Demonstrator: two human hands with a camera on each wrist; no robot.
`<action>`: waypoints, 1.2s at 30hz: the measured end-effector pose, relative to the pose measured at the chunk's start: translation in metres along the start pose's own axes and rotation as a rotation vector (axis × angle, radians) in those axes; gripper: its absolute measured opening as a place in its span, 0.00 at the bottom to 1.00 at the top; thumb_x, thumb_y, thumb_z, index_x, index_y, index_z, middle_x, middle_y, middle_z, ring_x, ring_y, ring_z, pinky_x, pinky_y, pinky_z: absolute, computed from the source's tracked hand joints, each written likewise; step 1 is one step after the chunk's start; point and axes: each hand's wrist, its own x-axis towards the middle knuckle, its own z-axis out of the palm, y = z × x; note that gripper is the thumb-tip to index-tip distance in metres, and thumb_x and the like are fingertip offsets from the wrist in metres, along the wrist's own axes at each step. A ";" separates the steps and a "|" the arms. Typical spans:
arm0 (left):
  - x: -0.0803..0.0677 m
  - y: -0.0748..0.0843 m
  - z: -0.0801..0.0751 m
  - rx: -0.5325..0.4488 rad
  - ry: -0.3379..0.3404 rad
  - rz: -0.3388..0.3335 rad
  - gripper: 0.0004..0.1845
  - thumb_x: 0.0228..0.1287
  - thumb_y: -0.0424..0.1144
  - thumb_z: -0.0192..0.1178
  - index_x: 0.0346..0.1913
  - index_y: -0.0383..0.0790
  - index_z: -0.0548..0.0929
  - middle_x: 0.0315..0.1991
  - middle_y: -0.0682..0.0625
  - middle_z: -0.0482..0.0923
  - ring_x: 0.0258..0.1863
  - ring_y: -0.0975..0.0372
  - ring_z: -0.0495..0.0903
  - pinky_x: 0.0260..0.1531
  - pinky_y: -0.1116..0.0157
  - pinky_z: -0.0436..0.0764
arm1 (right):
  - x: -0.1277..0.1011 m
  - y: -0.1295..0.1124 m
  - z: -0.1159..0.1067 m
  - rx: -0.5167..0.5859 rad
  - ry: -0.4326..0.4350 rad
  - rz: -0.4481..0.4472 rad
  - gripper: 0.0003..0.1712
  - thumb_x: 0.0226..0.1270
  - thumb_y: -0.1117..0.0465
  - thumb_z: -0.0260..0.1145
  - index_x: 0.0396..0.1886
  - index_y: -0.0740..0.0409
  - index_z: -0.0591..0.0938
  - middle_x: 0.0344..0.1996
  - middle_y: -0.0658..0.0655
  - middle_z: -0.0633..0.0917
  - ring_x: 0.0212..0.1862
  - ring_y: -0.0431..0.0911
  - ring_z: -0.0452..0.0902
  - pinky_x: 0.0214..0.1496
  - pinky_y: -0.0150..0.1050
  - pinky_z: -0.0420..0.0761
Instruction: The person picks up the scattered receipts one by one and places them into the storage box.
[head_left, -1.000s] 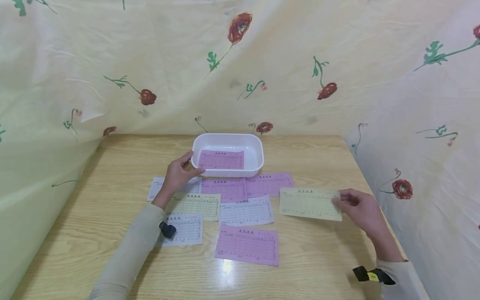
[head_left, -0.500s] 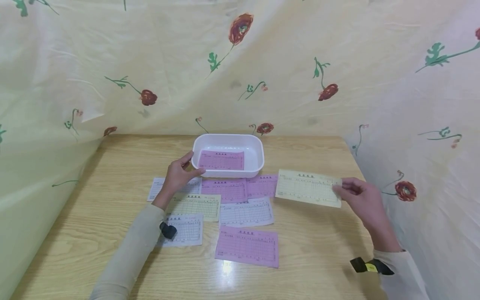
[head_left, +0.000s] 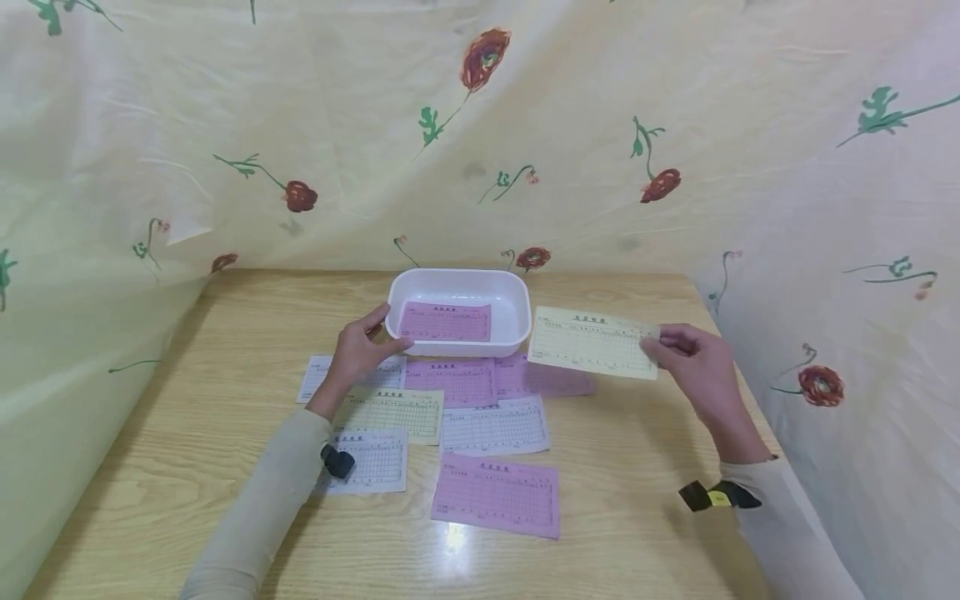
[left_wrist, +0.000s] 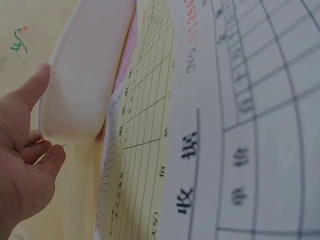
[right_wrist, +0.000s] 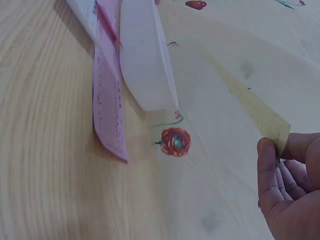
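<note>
My right hand (head_left: 686, 354) pinches the right end of a yellow form slip (head_left: 588, 342) and holds it in the air just right of a white plastic tub (head_left: 457, 287). The right wrist view shows the same slip (right_wrist: 257, 112) edge-on above my fingers (right_wrist: 272, 170), with the tub (right_wrist: 145, 60) farther off. One pink slip (head_left: 445, 322) lies in the tub. My left hand (head_left: 360, 346) grips the tub's left front corner, thumb on the rim. In the left wrist view my thumb (left_wrist: 27, 90) lies against the tub wall (left_wrist: 85, 75).
Several pink, white and yellow slips lie spread on the wooden table (head_left: 187, 400) in front of the tub, among them a pink slip (head_left: 497, 496) nearest me. A flowered cloth (head_left: 525, 125) hangs behind and along both sides. Bare wood lies at the left and right.
My right hand has lifted the yellow slip off the table and carried it up and left toward the tub. The left hand has stayed on the tub.
</note>
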 end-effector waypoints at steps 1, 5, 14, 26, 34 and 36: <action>0.000 0.000 0.000 0.000 -0.001 0.003 0.50 0.56 0.48 0.78 0.78 0.39 0.63 0.79 0.46 0.58 0.78 0.52 0.60 0.76 0.58 0.67 | 0.003 -0.002 0.002 0.008 -0.001 0.000 0.28 0.70 0.51 0.71 0.57 0.70 0.81 0.35 0.37 0.84 0.37 0.32 0.81 0.39 0.25 0.87; -0.001 0.000 0.000 -0.004 -0.001 0.014 0.50 0.56 0.48 0.78 0.77 0.38 0.64 0.79 0.45 0.59 0.78 0.52 0.60 0.76 0.58 0.68 | 0.012 -0.011 0.012 0.046 -0.012 -0.013 0.27 0.70 0.52 0.71 0.57 0.71 0.81 0.35 0.39 0.84 0.38 0.32 0.82 0.40 0.26 0.88; -0.002 0.001 -0.001 0.004 -0.001 0.012 0.49 0.56 0.48 0.78 0.78 0.39 0.64 0.79 0.46 0.58 0.78 0.52 0.60 0.75 0.58 0.68 | 0.032 -0.031 0.033 0.103 -0.047 -0.024 0.26 0.70 0.53 0.71 0.57 0.70 0.81 0.37 0.44 0.85 0.38 0.34 0.83 0.43 0.26 0.88; -0.001 0.004 -0.001 0.005 -0.008 -0.018 0.51 0.57 0.49 0.78 0.78 0.40 0.62 0.80 0.46 0.57 0.78 0.51 0.60 0.76 0.58 0.67 | 0.059 -0.051 0.071 0.218 -0.070 -0.030 0.23 0.69 0.58 0.73 0.56 0.70 0.82 0.38 0.49 0.87 0.40 0.37 0.84 0.46 0.29 0.89; 0.000 0.004 0.000 0.006 -0.001 -0.026 0.51 0.56 0.47 0.78 0.78 0.39 0.62 0.80 0.46 0.57 0.78 0.51 0.60 0.76 0.58 0.68 | 0.074 -0.057 0.095 0.257 -0.110 -0.003 0.24 0.68 0.59 0.73 0.59 0.69 0.81 0.47 0.61 0.86 0.44 0.40 0.83 0.49 0.31 0.89; 0.000 0.003 0.000 0.007 -0.001 -0.023 0.51 0.56 0.47 0.78 0.78 0.39 0.62 0.80 0.45 0.57 0.78 0.51 0.60 0.76 0.57 0.67 | 0.078 -0.058 0.100 0.262 -0.120 0.003 0.24 0.68 0.59 0.73 0.59 0.69 0.81 0.48 0.62 0.86 0.45 0.40 0.84 0.49 0.31 0.89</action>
